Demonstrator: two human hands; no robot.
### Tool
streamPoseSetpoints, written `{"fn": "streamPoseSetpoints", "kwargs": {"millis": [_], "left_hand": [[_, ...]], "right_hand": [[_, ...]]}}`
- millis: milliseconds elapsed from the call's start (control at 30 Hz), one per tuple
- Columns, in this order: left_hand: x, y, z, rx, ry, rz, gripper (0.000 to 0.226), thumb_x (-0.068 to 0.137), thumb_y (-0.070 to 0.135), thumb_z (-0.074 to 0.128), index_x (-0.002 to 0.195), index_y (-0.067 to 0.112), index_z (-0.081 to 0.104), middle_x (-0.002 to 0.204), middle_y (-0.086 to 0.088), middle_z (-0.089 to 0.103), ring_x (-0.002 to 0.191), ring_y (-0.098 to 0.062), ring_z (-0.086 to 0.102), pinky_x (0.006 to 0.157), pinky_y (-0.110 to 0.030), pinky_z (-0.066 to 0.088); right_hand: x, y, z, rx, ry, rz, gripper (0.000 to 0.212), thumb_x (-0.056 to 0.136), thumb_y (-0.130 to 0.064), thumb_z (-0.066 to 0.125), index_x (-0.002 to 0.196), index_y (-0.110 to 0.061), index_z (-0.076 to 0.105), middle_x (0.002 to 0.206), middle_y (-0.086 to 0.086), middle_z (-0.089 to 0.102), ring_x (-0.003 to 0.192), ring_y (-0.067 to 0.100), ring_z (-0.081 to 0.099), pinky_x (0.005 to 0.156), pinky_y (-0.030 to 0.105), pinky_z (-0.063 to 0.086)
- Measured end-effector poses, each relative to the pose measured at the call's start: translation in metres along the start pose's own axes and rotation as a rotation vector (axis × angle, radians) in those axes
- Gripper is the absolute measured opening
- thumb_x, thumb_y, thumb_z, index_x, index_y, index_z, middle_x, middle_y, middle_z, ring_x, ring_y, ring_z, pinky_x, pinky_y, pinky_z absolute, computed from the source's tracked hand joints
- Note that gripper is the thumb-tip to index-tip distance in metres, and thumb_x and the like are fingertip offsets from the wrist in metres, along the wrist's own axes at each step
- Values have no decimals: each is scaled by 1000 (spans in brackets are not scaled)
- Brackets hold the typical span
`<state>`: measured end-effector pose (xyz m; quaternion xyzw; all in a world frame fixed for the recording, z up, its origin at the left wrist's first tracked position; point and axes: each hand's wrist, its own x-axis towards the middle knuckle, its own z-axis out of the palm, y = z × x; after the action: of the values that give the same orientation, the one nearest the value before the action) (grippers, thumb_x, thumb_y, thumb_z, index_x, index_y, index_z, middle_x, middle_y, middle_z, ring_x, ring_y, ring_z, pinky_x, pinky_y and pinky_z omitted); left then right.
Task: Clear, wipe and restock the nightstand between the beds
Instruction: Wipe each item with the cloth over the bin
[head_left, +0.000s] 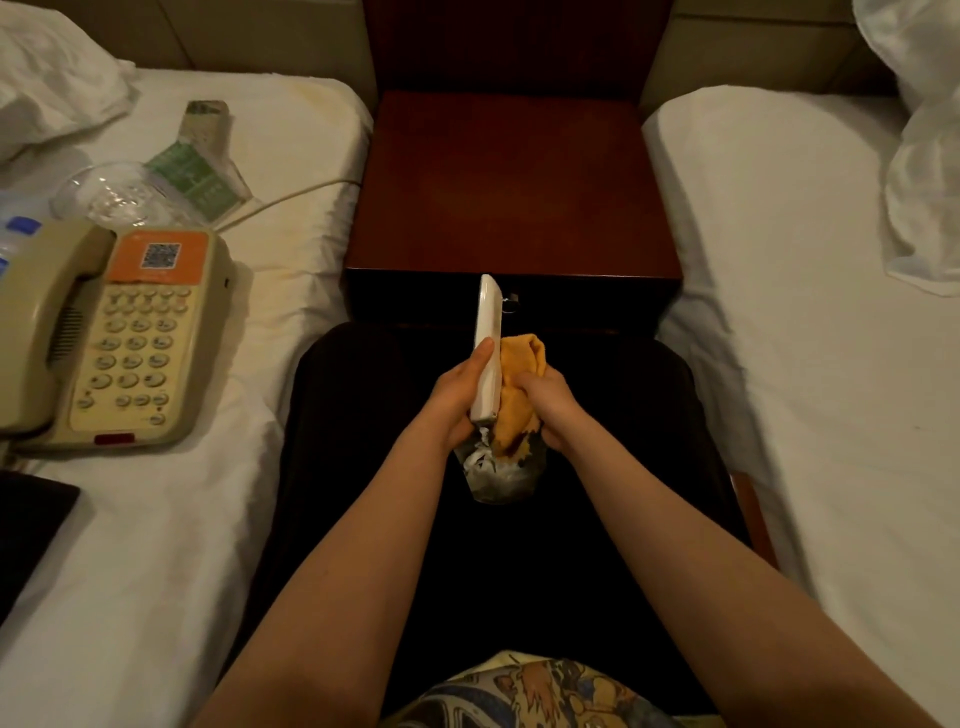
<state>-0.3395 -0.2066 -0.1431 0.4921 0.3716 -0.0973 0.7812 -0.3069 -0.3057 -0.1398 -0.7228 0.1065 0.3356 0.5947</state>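
White remote (487, 343), one, is gripped by curled fingers (482, 349) of the left hand (457, 400), while the right hand (550, 410) clutches one yellow cloth (519, 374) against it. One nightstand (511, 182) surface sits between left bed (171, 519) and right bed (779, 364); one telephone (119, 332) lies on the left

Left hand (457, 400), right hand (553, 410) curled, apparently gripping.

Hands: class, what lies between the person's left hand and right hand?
In the head view, a white remote, held by the left hand, and a yellow cloth, gripped by the right hand, lie side by side between them.
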Motion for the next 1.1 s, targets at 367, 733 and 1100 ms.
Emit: {"fn": "streamPoseSetpoints", "kwargs": {"millis": [367, 733, 1100], "left_hand": [[6, 1, -8, -22, 109, 27, 51, 81, 33, 71, 122, 5, 57, 100, -8, 66, 88, -20, 65, 75, -34, 56], [8, 5, -5, -79, 138, 51, 42, 84, 36, 67, 116, 12, 55, 94, -6, 64, 84, -20, 63, 71, -33, 53], [13, 8, -8, -333, 148, 173, 4, 94, 18, 55, 97, 18, 57, 89, -1, 70, 81, -14, 63, 75, -31, 53]], "right_hand": [[-13, 0, 10, 91, -286, 8, 32, 91, -6, 43, 122, -9, 49, 88, 2, 57, 78, 14, 56, 64, 20, 50], [-12, -3, 6, -168, -292, -42, 35, 91, -14, 51, 125, -18, 49, 107, 4, 61, 99, 21, 61, 85, 31, 53], [-13, -4, 1, 244, -124, 126, 24, 94, -22, 48, 109, -7, 59, 83, 8, 63, 70, 18, 60, 62, 27, 49]]}}
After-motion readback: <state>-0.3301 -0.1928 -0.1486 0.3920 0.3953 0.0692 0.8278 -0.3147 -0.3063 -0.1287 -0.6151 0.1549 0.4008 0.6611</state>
